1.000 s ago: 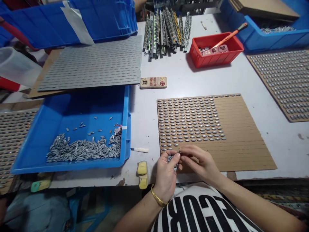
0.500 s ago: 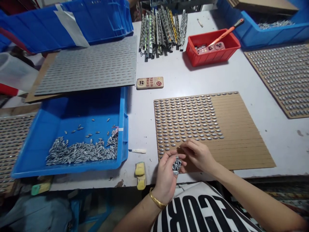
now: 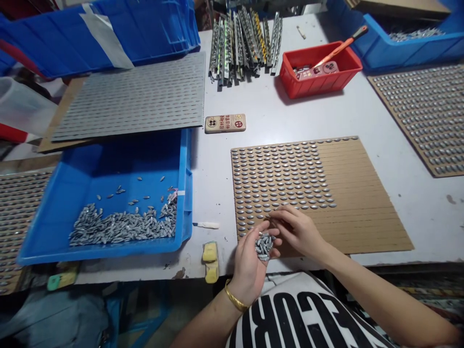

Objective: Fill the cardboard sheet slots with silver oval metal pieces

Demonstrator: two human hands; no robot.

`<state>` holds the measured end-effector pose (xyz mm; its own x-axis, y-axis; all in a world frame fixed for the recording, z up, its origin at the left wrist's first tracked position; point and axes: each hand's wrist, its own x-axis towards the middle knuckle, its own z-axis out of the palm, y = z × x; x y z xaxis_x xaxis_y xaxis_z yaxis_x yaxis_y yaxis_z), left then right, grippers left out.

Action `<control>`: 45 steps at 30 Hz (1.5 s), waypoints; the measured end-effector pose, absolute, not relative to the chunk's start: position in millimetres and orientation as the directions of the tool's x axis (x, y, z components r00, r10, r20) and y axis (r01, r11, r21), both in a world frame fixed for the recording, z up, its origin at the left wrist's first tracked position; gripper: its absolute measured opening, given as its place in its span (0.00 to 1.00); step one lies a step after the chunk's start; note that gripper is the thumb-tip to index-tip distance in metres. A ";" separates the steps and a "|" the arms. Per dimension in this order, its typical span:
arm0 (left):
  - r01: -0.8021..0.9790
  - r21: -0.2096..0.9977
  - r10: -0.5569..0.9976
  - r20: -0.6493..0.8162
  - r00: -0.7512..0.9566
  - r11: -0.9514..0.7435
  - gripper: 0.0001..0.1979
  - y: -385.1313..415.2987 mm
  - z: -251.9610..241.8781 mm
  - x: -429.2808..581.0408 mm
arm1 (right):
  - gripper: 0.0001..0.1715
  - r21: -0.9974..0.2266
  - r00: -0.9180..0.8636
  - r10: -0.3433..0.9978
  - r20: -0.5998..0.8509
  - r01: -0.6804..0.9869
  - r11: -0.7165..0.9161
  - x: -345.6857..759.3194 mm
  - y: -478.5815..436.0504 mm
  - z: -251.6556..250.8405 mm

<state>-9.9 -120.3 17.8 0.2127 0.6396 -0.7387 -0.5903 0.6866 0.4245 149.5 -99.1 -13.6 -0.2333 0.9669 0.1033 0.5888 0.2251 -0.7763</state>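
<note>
My left hand is cupped palm up, holding a small heap of grey spindle-shaped metal pieces that look like fishing sinkers. Beside its fingertips, my right hand bends over the board with thumb and fingers pinched together; whatever lies between them is hidden. Both hands are above the near left part of a brown cardboard sheet. Rows of the same grey pieces lie across the sheet's left and middle, and one row runs along its far edge.
Left of the sheet, a blue tray contains many loose grey pieces, with a grey slotted board over its back. A red bin, metal strips, a printed box, a yellow object and another filled board surround it.
My left palm has opened and tilted a little, showing more of the grey pieces. My right fingers have shifted slightly left, close to the left fingertips.
</note>
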 end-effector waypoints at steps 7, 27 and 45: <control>-0.568 0.446 0.656 -0.717 0.235 0.691 0.19 -119.1 22.6 0.7 | 0.13 -0.869 -0.338 0.941 0.024 0.459 0.187 152.8 -102.2 20.3; -0.480 0.454 0.605 -0.764 0.224 0.751 0.16 -121.3 18.9 8.4 | 0.07 -0.817 -0.176 0.981 0.076 0.553 0.163 171.1 -99.3 -17.4; -0.517 0.494 0.659 -0.725 0.198 0.699 0.15 -119.1 13.6 8.6 | 0.09 -0.895 -0.202 0.979 0.027 0.430 0.114 167.4 -105.0 6.0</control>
